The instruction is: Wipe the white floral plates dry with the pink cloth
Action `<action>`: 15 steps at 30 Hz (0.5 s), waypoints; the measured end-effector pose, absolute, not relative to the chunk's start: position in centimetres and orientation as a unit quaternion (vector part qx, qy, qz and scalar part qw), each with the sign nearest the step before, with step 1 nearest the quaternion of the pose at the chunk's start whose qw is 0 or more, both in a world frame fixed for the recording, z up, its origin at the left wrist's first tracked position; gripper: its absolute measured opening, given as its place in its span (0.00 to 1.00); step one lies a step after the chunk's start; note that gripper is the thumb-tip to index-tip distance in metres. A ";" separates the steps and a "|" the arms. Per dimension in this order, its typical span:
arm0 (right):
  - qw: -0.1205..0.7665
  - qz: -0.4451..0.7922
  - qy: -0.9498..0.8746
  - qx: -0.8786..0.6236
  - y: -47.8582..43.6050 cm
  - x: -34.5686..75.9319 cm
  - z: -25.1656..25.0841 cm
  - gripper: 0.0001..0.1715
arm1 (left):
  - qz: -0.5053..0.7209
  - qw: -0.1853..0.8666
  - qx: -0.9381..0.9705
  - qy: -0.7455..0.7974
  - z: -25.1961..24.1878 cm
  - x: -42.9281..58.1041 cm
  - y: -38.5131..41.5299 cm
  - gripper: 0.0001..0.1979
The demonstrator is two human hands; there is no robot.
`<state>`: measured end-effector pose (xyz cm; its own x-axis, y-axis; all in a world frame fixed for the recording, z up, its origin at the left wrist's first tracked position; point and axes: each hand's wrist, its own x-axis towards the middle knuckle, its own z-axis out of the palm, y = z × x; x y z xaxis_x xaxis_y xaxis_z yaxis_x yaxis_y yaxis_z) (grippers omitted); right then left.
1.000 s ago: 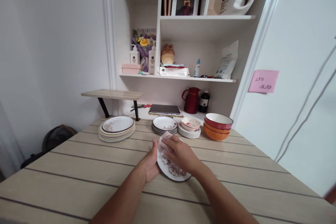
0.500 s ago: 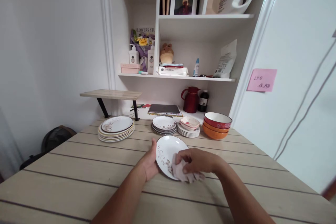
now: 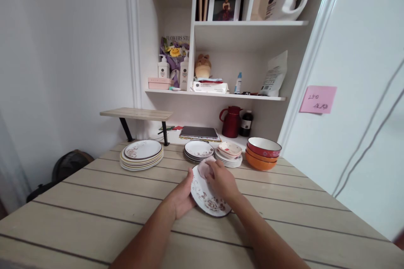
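Observation:
A white plate (image 3: 202,193) with a dark rim and brown flower pattern is tilted up above the wooden table. My left hand (image 3: 182,196) grips its left edge, thumb at the rim and the other fingers partly hidden beneath. In my right hand (image 3: 222,178) is a pale cloth (image 3: 205,167), bunched and pressed on the plate's upper part. The right fingers are closed around the cloth. Just behind are a stack of small dark-rimmed plates (image 3: 198,149) and a stack of small white plates (image 3: 232,161) with pinkish dishes (image 3: 230,149) on top.
Larger plates (image 3: 142,151) are stacked at the left, by a small raised shelf (image 3: 135,113). Red and orange bowls (image 3: 262,153) stand nested at the right. Behind are a laptop (image 3: 199,132), a red jug (image 3: 231,122) and a dark bottle (image 3: 246,124).
My right hand has moved the cloth from the plate's lower right up to its top edge, uncovering the flower pattern below. My left hand keeps its hold on the plate. The view has shifted slightly.

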<state>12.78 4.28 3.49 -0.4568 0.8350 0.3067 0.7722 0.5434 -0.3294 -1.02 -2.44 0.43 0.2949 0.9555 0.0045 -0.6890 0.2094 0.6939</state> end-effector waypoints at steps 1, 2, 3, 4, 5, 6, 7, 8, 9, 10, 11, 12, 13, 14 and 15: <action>0.222 0.086 -0.864 -0.443 4.1 12.7 3.6 0.26 | 0.554 0.744 0.303 0.220 0.4 -1.0 -2.4 0.33; 0.222 0.104 -0.878 -0.411 3.9 12.7 3.6 0.27 | 0.556 0.743 0.303 0.218 0.4 -1.0 -2.4 0.34; 0.221 0.122 -0.890 -0.379 3.7 12.8 3.8 0.28 | 0.556 0.743 0.304 0.214 0.4 -1.0 -2.4 0.35; 0.218 0.139 -0.900 -0.351 3.5 13.0 3.9 0.29 | 0.555 0.745 0.305 0.209 0.4 -1.0 -2.3 0.36; 0.212 0.156 -0.908 -0.326 3.3 13.2 4.1 0.30 | 0.553 0.748 0.305 0.205 0.3 -1.1 -2.3 0.38; 0.205 0.174 -0.914 -0.303 3.2 13.5 4.3 0.29 | 0.550 0.750 0.305 0.205 0.3 -1.1 -2.2 0.39; 0.195 0.192 -0.919 -0.282 3.1 13.8 4.6 0.29 | 0.545 0.753 0.305 0.207 0.2 -1.2 -2.2 0.40; 0.179 0.214 -0.923 -0.264 3.0 14.2 4.9 0.27 | 0.539 0.756 0.306 0.212 0.1 -1.3 -2.1 0.41; 0.156 0.242 -0.924 -0.253 3.0 14.6 5.1 0.26 | 0.532 0.759 0.307 0.218 0.1 -1.3 -2.1 0.41; 0.125 0.274 -0.920 -0.250 3.0 15.2 5.4 0.24 | 0.526 0.761 0.307 0.224 0.0 -1.4 -2.0 0.41; 0.088 0.306 -0.913 -0.255 3.1 15.8 5.6 0.24 | 0.522 0.762 0.308 0.229 -0.1 -1.5 -2.0 0.41; 0.051 0.333 -0.904 -0.265 3.2 16.5 5.8 0.23 | 0.519 0.762 0.308 0.233 -0.1 -1.5 -2.0 0.41; 0.020 0.349 -0.895 -0.278 3.4 17.2 5.9 0.23 | 0.518 0.763 0.308 0.237 -0.1 -1.5 -1.9 0.40; 0.002 0.353 -0.889 -0.292 3.6 17.8 6.0 0.22 | 0.517 0.763 0.307 0.239 -0.1 -1.5 -1.9 0.40; -0.001 0.343 -0.886 -0.311 3.9 18.5 6.0 0.22 | 0.517 0.763 0.305 0.241 -0.1 -1.5 -2.0 0.39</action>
